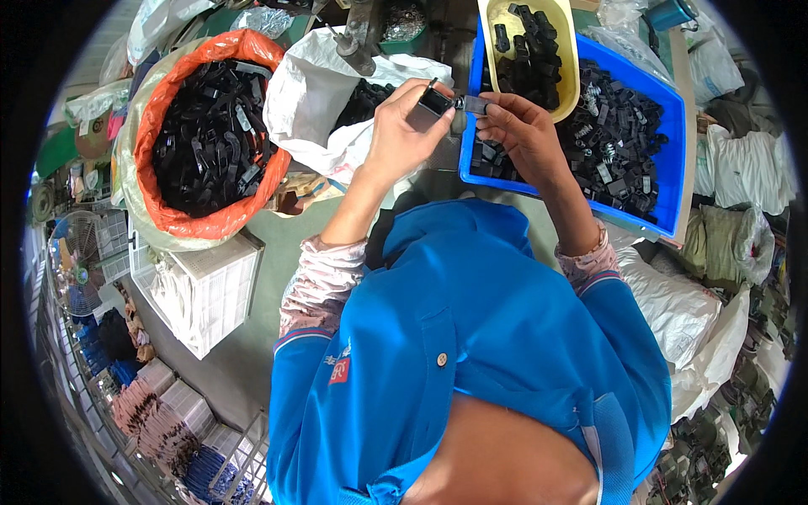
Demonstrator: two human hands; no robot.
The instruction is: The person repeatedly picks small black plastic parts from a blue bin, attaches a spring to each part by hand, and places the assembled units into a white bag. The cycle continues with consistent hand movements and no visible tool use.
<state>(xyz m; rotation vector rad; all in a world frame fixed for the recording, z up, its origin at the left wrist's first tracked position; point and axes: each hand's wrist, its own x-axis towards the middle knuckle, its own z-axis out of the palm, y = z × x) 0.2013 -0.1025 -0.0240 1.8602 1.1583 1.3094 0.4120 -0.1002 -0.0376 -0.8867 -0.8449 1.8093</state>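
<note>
My left hand [399, 133] grips a small black plastic part [434, 102] between thumb and fingers, with a thin prong sticking up from it. Pinched in my right hand [523, 133] is a small flat dark grey piece [475, 104], whose inner end meets the black part or lies right beside it; I cannot tell whether they are joined. Both hands are raised over the front of the bench. Under and beside my right hand stands a blue bin [676, 168] with many small black parts and some metal springs. A yellow tray [570, 80] holding black pieces rests on that bin.
A metal machine [360, 42] stands just beyond my left hand. Before it sits an open white sack [305, 88] with black parts inside. Farther left is an orange-lined bag [149, 160] full of black pieces, above a white plastic crate [220, 290]. White sacks [673, 311] lie at right.
</note>
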